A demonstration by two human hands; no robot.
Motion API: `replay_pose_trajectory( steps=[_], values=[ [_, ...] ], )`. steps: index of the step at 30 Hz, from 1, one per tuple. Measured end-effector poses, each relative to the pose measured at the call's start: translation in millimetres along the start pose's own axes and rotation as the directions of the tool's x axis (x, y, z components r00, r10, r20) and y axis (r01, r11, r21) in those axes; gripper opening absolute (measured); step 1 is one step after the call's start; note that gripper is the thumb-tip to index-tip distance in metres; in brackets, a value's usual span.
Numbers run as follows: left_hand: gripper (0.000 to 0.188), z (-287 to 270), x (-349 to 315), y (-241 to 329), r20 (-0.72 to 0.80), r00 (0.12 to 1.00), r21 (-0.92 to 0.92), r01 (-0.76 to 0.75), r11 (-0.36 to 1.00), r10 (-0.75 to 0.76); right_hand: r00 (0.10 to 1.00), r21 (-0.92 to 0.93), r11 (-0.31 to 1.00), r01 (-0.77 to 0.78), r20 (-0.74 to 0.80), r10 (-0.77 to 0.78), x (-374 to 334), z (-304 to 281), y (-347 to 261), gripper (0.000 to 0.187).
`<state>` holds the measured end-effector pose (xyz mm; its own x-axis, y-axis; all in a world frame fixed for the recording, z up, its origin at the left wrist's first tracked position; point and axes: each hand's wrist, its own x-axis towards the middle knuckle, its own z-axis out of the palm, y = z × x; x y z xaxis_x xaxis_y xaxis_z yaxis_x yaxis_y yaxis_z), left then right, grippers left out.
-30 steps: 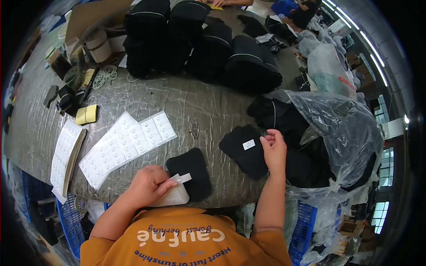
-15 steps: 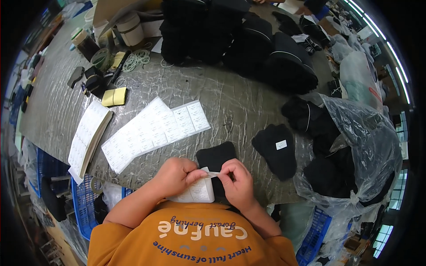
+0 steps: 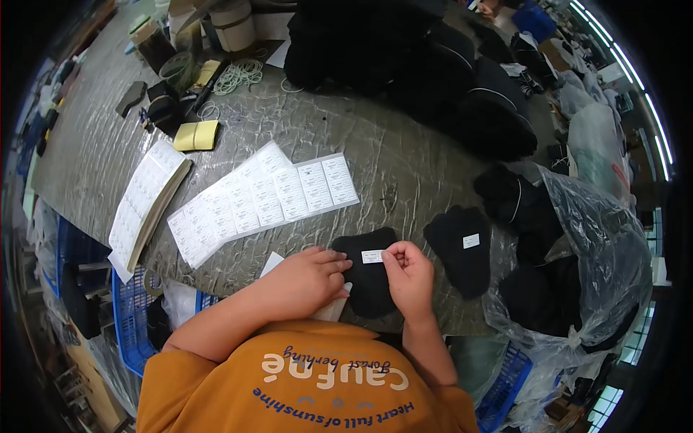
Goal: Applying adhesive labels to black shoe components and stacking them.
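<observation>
In front of me on the table lies a flat black cloth piece point(image 3: 372, 292), wider at its far end. My right hand point(image 3: 410, 278) pinches one end of a small white label point(image 3: 372, 256) lying across its upper part. My left hand point(image 3: 312, 280) is closed over a white label sheet point(image 3: 333, 309), which is mostly hidden beneath the hand; its fingertips touch the left edge of the black piece. To the right rests a second black piece point(image 3: 458, 267) of similar shape, with a white label point(image 3: 471, 241) on it.
Printed label sheets point(image 3: 281, 195) and a thick label stack point(image 3: 148, 202) lie to the left. Beyond are a yellow pad point(image 3: 195, 136), rubber bands point(image 3: 238, 77) and a jar point(image 3: 151, 45). Black bundles point(image 3: 375, 58) stand at the back; a clear plastic bag point(image 3: 599, 231) sits right.
My right hand has moved from the label sheet onto the black piece with a label. My left hand has tilted the sheet and moved beside the piece. The whole view has shifted slightly.
</observation>
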<state>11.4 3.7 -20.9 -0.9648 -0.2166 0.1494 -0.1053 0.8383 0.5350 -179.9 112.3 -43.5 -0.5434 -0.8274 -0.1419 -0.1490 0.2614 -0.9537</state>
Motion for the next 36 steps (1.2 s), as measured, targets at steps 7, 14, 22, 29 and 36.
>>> replay_pose_trajectory(
  steps=[7,14,22,29,36],
  values=[
    [0.025,-1,2,1,0.019,1.000,-0.019,0.003,1.000,-0.003,0.999,-0.056,0.997,-0.045,0.023,0.047,5,7,-7,0.003],
    [0.025,3,2,1,-0.018,1.000,-0.017,-0.007,1.000,0.007,0.999,-0.047,0.998,-0.043,0.021,0.044,6,11,-7,0.006],
    [0.024,-2,6,4,-0.012,1.000,0.006,-0.021,1.000,0.022,1.000,-0.074,0.997,-0.010,0.002,0.010,8,11,0,0.007],
    [0.032,2,10,3,0.096,0.995,0.084,0.027,0.996,-0.035,1.000,-0.153,0.988,-0.006,-0.022,0.003,9,11,0,0.012],
    [0.038,3,11,5,0.102,0.992,0.086,0.064,0.994,-0.073,0.995,-0.179,0.984,0.004,-0.094,-0.021,9,12,11,0.027]
  ],
)
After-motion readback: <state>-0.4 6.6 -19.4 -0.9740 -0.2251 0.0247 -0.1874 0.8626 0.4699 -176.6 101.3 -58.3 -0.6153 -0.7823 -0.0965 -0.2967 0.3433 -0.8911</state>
